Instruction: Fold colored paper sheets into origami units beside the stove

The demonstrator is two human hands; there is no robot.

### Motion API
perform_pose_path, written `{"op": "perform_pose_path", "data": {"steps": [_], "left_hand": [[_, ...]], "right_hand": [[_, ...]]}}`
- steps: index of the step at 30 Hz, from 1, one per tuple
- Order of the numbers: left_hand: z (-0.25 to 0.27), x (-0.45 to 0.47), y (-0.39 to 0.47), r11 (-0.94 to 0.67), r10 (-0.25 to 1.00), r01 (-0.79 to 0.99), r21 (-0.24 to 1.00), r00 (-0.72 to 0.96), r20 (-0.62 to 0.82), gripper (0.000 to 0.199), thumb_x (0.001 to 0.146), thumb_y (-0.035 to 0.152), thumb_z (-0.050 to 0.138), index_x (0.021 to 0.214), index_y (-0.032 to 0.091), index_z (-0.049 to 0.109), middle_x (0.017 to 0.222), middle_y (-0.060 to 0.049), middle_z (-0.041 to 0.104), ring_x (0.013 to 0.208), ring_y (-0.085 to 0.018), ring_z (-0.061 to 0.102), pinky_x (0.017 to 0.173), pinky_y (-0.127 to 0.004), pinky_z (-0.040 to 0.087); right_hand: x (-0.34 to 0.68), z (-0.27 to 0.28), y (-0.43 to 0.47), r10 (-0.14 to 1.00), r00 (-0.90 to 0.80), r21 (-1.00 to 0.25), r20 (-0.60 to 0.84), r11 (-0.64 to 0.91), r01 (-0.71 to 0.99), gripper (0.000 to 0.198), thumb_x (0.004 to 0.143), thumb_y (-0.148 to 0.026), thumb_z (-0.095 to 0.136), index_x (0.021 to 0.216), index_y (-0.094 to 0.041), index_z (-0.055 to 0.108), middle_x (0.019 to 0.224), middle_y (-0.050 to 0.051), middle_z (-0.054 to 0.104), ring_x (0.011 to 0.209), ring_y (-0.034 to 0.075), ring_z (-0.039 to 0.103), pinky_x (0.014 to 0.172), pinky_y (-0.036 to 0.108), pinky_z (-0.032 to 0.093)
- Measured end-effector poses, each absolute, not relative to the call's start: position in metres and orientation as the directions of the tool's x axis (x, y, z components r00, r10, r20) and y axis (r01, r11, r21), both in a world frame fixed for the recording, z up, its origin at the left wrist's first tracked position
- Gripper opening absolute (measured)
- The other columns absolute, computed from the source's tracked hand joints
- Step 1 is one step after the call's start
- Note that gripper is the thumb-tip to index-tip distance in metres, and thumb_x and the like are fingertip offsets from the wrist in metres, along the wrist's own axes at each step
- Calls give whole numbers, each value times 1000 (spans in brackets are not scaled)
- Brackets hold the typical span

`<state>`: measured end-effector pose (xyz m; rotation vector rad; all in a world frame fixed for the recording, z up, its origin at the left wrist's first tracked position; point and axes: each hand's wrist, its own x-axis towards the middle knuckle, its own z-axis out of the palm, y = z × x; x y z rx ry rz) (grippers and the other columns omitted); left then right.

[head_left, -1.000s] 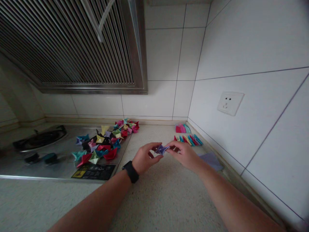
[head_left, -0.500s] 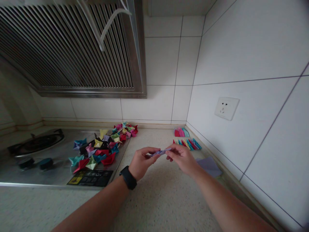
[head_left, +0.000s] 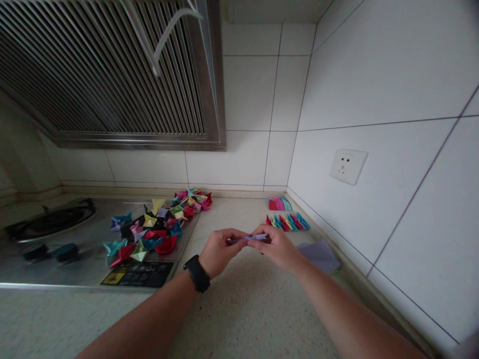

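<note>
A small folded piece of lilac paper (head_left: 251, 238) is pinched between my two hands above the counter. My left hand (head_left: 220, 250), with a black watch on the wrist, grips its left part. On the other side my right hand (head_left: 279, 247) holds it between thumb and fingers, and the fingertips of both hands nearly meet. The paper's exact fold is partly hidden by the fingers. Flat lilac paper (head_left: 321, 255) lies on the counter beyond my right wrist.
Colourful folded paper figures (head_left: 151, 234) cover part of the gas stove (head_left: 90, 269) on the left. A row of folded paper pieces (head_left: 288, 222) and a small pink and teal bundle (head_left: 279, 203) lie near the back corner. The range hood (head_left: 215, 99) hangs overhead.
My right hand has shifted its grip inward, bringing its fingertips close to the left hand's. The lilac paper now lies more level between them. The view has moved slightly.
</note>
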<state>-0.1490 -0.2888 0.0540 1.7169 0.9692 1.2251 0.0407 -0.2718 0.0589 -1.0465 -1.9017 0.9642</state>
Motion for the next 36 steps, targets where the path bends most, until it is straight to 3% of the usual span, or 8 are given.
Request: {"op": "perform_pose_path", "data": {"steps": [12, 19, 25, 29, 36], "left_hand": [[51, -148, -281, -341, 895, -59, 938, 286, 343, 29, 74, 35, 70, 90, 11, 72, 75, -6, 64, 63, -11, 54, 52, -23, 51], [49, -152, -278, -344, 899, 21, 939, 295, 323, 33, 72, 34, 72, 97, 11, 70, 81, -8, 69, 63, -12, 57, 55, -22, 49], [41, -154, -270, -287, 934, -75, 955, 198, 296, 45, 67, 35, 76, 104, 10, 66, 81, -8, 68, 64, -12, 57, 61, -24, 47], [39, -151, -272, -197, 924, -95, 976, 313, 218, 38, 70, 39, 74, 92, 9, 69, 81, -9, 68, 68, -13, 59, 65, -24, 47], [37, -148, -273, -264, 902, -113, 958, 322, 286, 30, 74, 38, 69, 77, 9, 64, 70, -6, 65, 61, -10, 55, 59, -22, 43]], "right_hand": [[41, 61, -271, 885, -373, -879, 279, 392, 271, 39, 75, -49, 63, 76, -10, 56, 67, 1, 55, 58, 4, 52, 55, 14, 40], [46, 59, -268, 888, -429, -906, 167, 310, 288, 43, 74, -51, 62, 86, -9, 59, 80, 6, 63, 64, 6, 59, 59, 16, 46], [45, 56, -266, 888, -454, -954, 72, 194, 229, 47, 74, -52, 62, 90, -8, 55, 87, 10, 65, 70, 10, 64, 67, 23, 54], [41, 52, -265, 905, -412, -954, 103, 208, 218, 46, 74, -53, 61, 86, -9, 52, 84, 8, 65, 67, 10, 64, 65, 24, 54], [39, 52, -269, 884, -461, -938, 70, 216, 271, 44, 78, -53, 58, 86, -11, 48, 83, 6, 63, 69, 9, 61, 65, 22, 51]]}}
